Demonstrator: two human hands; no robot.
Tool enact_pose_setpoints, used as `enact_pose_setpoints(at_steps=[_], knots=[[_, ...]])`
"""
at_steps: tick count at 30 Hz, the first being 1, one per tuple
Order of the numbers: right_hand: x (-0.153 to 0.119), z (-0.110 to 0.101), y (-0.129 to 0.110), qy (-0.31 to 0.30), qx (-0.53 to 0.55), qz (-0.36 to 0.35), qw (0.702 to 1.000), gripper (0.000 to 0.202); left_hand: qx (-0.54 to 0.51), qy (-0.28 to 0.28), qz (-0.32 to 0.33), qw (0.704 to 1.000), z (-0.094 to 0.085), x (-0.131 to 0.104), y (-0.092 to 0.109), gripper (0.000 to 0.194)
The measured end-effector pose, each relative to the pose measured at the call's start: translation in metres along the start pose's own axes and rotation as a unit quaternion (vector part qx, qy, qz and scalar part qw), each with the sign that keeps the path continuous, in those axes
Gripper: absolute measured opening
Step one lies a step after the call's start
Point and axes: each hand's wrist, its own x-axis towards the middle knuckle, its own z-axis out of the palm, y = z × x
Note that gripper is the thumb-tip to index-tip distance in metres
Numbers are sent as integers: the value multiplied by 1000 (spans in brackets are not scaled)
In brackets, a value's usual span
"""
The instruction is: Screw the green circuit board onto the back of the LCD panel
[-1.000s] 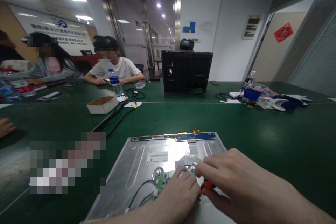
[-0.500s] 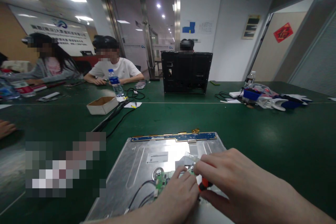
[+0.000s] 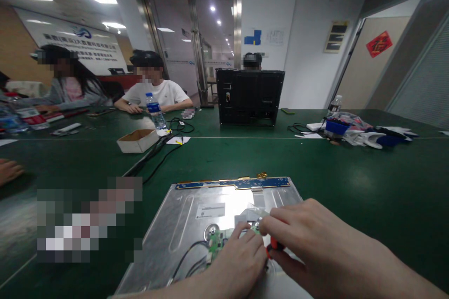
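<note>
On the table lies a flat metal display panel (image 3: 182,224) with a blue circuit strip (image 3: 210,184) along its far edge. A small green circuit board (image 3: 214,241) sits on the panel, with black cables (image 3: 191,250) running from its left side. My left hand (image 3: 240,254) is closed, its bent fingers pressing on the green board and covering much of it. To its right, my right hand (image 3: 308,238) grips a red-and-black screwdriver (image 3: 274,244) between thumb and fingers. Only part of the handle shows; the tip is hidden by my hands.
A white open box (image 3: 137,142), a water bottle (image 3: 154,111) and black cords lie ahead on the left. An upright black monitor casing (image 3: 250,98) stands at the far side. Gloves and bags (image 3: 365,131) pile up at the right. A co-worker's hand (image 3: 10,171) rests at the left edge.
The red-and-black screwdriver handle looks slightly turned in my right hand. My left hand stays on the green board, and the panel keeps its place.
</note>
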Motion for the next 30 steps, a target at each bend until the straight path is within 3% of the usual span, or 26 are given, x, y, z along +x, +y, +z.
enact_pose_setpoints(at_steps=[9,30], knots=[[1,-4,0,-3,10,-16,1000,12,-18,25,-12,999,-5,-1,1,19],[-3,4,5,26,10,-12,1000,14,33,14,4,999,-5,1,1,12]])
